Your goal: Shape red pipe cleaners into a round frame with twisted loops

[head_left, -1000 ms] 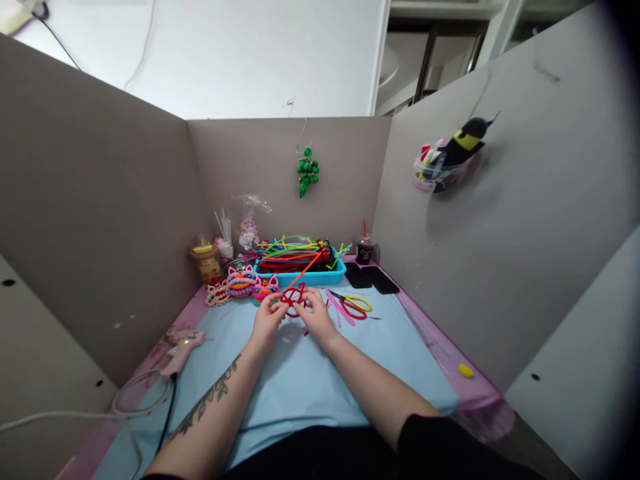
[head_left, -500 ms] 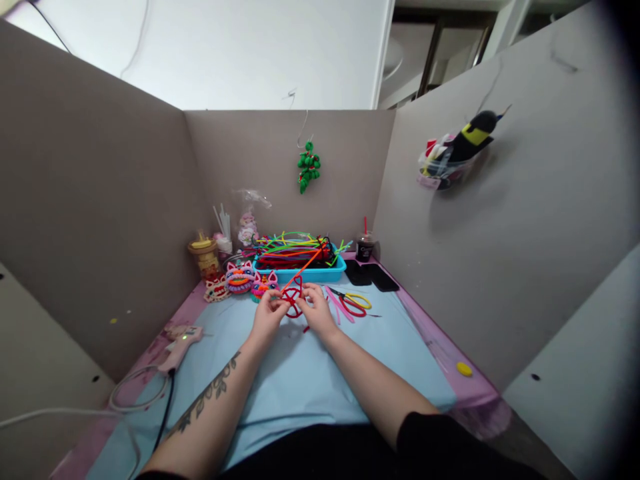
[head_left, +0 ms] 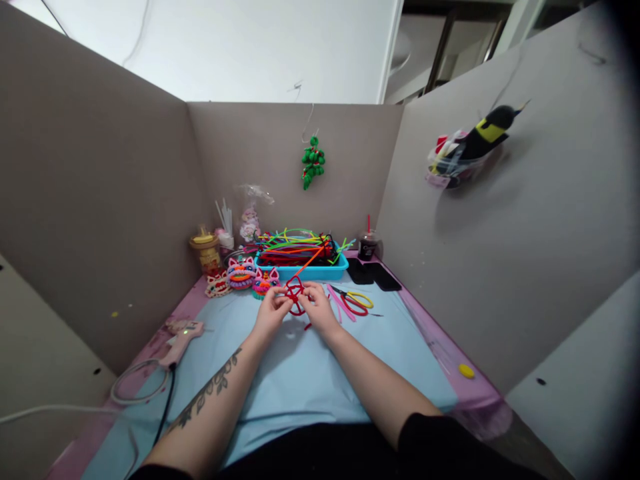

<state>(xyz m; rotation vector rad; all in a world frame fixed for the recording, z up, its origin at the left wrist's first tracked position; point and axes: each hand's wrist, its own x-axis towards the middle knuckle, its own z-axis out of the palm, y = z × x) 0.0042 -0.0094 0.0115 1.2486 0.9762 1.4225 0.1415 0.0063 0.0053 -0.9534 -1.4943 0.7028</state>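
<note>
Grey partition boards (head_left: 100, 200) wall in the bench on three sides; white room wall beyond them. Bench top carries a pale blue sheet (head_left: 300, 380) over a pink mat (head_left: 440, 353) whose border shows at both side edges.

Both hands meet over the far part of the sheet. Left hand (head_left: 271, 315) and right hand (head_left: 317, 312) each pinch with the fingertips one side of a red pipe-cleaner shape (head_left: 295, 295), held just above the sheet; an orange-red stem runs from it up and away.

Directly behind the grip: blue tray (head_left: 305, 272) heaped with coloured pipe cleaners, close to the fingertips. Left of the grip and slightly behind: small finished craft figures (head_left: 241, 275), near the left hand. Right of the grip: scissors (head_left: 353, 302) with red and yellow handles, just beside the right hand. Further right and behind: two dark phones (head_left: 373, 275).

Well left of the grip, nearer the person: pink glue gun (head_left: 181, 333) with cable, at the mat edge. Nearer the person than the grip, bare sheet on either side of the forearms.
</note>
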